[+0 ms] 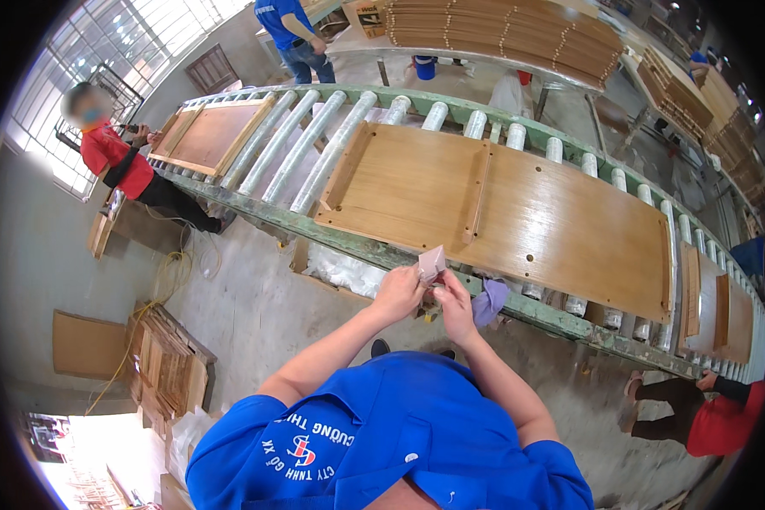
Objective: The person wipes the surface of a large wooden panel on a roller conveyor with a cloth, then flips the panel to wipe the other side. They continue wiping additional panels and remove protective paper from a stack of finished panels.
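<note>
Both my hands meet at the near rail of the roller conveyor, closed on a small folded pinkish sheet (431,263) that looks like sandpaper. My left hand (399,294) pinches it from the left, while the fingers of my right hand (456,308) grip its lower right side. Beside my right hand hangs a purple cloth (490,302); whether it is held or lies on the rail I cannot tell. Just beyond my hands, a large varnished wooden panel (561,223) rests on the rollers, with wooden strips across it and several small dark holes.
A green-framed roller conveyor (289,223) crosses in front of me. Smaller panels lie on it at left (215,136) and right (716,297). People in red stand near both ends. Stacked boards (501,38) are at the back; wood pieces (170,361) and a yellow hose (157,297) lie left.
</note>
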The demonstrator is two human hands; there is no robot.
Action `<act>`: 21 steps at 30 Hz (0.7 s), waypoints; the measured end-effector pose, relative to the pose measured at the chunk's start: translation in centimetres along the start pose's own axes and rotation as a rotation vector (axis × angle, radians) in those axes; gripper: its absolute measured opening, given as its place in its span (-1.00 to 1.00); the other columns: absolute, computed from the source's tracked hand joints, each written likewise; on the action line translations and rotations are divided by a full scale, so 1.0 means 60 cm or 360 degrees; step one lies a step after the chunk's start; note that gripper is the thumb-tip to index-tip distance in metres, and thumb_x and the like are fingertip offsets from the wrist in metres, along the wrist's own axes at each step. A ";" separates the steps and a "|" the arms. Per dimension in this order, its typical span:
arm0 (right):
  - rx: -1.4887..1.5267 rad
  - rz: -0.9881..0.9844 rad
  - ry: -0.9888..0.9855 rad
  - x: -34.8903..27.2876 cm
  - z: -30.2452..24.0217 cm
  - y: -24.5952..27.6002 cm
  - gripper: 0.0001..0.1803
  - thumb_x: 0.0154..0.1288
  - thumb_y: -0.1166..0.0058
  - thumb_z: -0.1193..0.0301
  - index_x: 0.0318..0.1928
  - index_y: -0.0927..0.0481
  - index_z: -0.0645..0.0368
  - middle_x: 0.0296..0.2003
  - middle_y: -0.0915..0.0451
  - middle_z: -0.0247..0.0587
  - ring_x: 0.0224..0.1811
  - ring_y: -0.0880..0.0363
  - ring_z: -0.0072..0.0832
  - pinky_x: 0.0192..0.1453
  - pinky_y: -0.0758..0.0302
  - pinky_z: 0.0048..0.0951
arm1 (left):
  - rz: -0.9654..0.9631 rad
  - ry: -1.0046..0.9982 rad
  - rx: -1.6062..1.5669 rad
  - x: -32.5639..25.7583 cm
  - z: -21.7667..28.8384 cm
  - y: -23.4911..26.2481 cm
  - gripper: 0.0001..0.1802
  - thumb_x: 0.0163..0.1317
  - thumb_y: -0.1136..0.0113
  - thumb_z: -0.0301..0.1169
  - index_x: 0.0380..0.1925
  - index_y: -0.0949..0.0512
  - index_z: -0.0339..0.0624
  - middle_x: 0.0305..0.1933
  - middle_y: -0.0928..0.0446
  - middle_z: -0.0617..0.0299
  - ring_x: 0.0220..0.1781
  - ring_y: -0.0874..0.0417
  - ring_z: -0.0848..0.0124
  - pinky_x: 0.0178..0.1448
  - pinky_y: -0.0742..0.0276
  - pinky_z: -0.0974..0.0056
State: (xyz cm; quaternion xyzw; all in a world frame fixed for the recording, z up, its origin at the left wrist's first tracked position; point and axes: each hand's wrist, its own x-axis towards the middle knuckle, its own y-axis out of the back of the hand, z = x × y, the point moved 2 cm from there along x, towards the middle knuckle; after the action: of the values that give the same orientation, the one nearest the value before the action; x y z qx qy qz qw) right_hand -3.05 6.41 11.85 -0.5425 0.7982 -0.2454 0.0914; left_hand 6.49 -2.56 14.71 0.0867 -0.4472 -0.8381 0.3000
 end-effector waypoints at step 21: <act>0.0349 0.0014 -0.0041 0.019 -0.052 0.030 -0.63 0.37 0.28 0.39 0.12 -0.30 0.28 0.04 -0.43 -0.08 0.10 -0.37 -0.41 0.17 -0.28 -0.41 | 0.0210 -0.0214 -0.0438 0.028 0.063 -0.013 -0.79 0.30 0.09 -0.33 -0.34 -0.41 -0.27 -0.43 -0.48 -0.06 -0.36 -0.52 0.02 -0.32 -0.41 0.17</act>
State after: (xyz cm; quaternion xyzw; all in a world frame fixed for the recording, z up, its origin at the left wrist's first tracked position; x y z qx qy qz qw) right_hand -6.26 6.79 13.81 -0.5289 0.7677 -0.3238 0.1615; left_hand 3.24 -0.55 16.49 -0.0410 -0.3519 -0.8739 0.3328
